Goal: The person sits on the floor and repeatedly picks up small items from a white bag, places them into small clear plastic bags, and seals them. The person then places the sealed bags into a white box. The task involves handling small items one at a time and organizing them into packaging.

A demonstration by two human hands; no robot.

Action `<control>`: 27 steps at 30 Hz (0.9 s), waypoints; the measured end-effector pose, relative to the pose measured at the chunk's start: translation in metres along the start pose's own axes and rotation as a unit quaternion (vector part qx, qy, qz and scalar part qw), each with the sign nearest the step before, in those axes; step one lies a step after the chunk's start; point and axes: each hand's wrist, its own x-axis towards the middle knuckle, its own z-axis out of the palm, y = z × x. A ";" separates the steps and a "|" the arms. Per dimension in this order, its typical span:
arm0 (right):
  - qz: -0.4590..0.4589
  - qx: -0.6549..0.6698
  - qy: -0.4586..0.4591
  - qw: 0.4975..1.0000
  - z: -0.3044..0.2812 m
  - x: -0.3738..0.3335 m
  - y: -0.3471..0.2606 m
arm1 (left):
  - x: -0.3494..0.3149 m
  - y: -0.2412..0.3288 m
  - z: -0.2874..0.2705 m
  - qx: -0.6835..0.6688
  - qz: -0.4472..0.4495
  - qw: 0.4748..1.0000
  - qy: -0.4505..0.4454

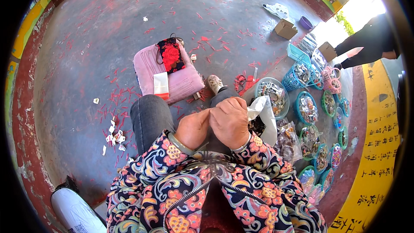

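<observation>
My left hand (pixel 194 128) and my right hand (pixel 230 123) meet in front of my lap, knuckles up, with the fingers curled in. Both are closed, and whatever lies between them is hidden under the fingers. Right beside my right hand is an open white plastic bag (pixel 268 123) with dark contents. A pink cushion (pixel 144 67) lies on the floor beyond my knees. On it rest a black cloth pouch with a red flower (pixel 171 56) and a small white and red packet (pixel 161 83).
Several plastic baskets of small packaged goods, such as a blue basket (pixel 297 77) and a clear tub (pixel 272 96), crowd the right side. Red paper scraps and crumpled white papers (pixel 115 138) litter the floor. A person in dark clothes (pixel 366 39) is at the far right.
</observation>
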 end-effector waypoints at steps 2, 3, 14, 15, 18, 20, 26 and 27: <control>0.005 0.006 0.022 1.000 0.003 -0.001 0.001 | 0.000 0.000 0.000 -0.001 0.002 1.000 0.002; 0.008 0.011 0.035 0.999 0.005 -0.002 0.003 | 0.000 0.000 0.000 -0.007 0.005 1.000 0.007; 0.125 0.167 0.009 0.978 0.013 -0.005 0.014 | -0.001 -0.015 0.003 -0.160 -0.047 0.986 0.010; 0.122 0.156 -0.003 0.980 0.011 -0.003 0.013 | -0.001 -0.015 0.003 -0.143 -0.041 0.989 0.016; 0.082 0.098 -0.022 0.992 0.005 0.002 0.010 | 0.000 -0.009 -0.001 -0.060 -0.015 0.998 0.024; 0.053 0.060 -0.024 0.996 0.004 0.004 0.009 | 0.001 -0.006 -0.003 -0.010 0.006 1.000 0.026; 0.011 0.030 -0.011 0.999 0.009 0.015 0.010 | 0.005 -0.003 -0.011 -0.032 0.007 0.999 0.036; 0.010 0.034 -0.010 0.999 0.010 0.017 0.011 | 0.004 -0.006 -0.010 -0.070 -0.018 0.997 0.036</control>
